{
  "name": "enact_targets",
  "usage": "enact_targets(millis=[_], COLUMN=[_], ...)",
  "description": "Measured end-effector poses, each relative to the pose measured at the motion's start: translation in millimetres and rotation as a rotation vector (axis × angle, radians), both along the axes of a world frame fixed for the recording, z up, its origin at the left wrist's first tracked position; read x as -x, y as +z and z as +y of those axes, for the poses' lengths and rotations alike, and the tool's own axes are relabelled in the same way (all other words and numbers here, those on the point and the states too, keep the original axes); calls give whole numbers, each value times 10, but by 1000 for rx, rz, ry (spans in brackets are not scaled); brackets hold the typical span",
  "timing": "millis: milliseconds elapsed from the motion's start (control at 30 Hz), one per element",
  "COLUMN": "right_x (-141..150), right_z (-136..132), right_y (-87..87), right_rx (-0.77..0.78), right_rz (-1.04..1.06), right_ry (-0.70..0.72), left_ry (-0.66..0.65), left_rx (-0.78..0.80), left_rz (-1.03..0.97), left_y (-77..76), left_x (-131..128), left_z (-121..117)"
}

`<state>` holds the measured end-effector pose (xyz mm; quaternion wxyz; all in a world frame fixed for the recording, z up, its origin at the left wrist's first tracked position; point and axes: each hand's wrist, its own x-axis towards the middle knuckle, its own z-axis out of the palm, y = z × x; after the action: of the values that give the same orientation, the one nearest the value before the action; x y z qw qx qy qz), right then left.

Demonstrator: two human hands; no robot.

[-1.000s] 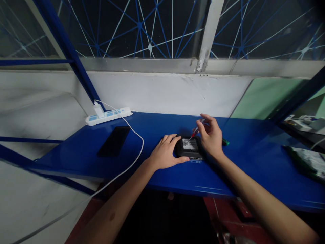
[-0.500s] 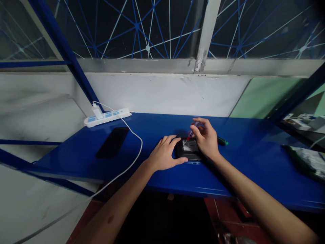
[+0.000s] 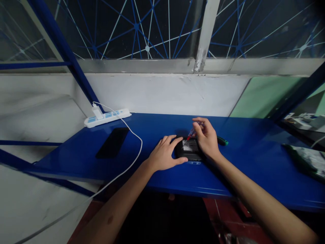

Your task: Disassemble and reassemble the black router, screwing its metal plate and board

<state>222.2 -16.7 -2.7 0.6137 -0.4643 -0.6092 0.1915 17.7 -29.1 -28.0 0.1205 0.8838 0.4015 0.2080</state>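
Observation:
A flat black device (image 3: 193, 156) with a white label (image 3: 190, 145) lies on the blue table. Around its left end goes my left hand (image 3: 164, 154), thumb at the near edge and index finger at the far edge, steadying it. My right hand (image 3: 208, 139) is closed round the clear handle of a screwdriver (image 3: 191, 133) with a red collar. The screwdriver leans, and its thin shaft points down to the left part of the device; the exact contact of the tip is too small to tell. Behind my right hand lies a green-and-black handled object (image 3: 222, 141), partly hidden.
On the left, a black phone-like slab (image 3: 112, 142) lies near a white power strip (image 3: 108, 117) with a plugged-in charger (image 3: 97, 111). A white cable (image 3: 140, 149) runs across the table (image 3: 254, 159) and over its front edge. A plastic packet (image 3: 308, 159) lies at far right.
My right hand's thumb and fingers have shifted slightly on the screwdriver handle, which leans a little further right. My left hand and the device stay in place.

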Motion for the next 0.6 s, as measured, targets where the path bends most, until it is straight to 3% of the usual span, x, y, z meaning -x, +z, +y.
enact_targets(millis=[333,600], right_x=[-16,-15], right_z=[-16,-9], right_y=[17,5], right_rx=[41,3], right_rz=[81,-29], right_ry=[80,1], left_ry=[-5,-6], left_rx=[27,-4], left_rz=[60,47], left_y=[19,6], left_x=[-1,-6], left_z=[-5,1])
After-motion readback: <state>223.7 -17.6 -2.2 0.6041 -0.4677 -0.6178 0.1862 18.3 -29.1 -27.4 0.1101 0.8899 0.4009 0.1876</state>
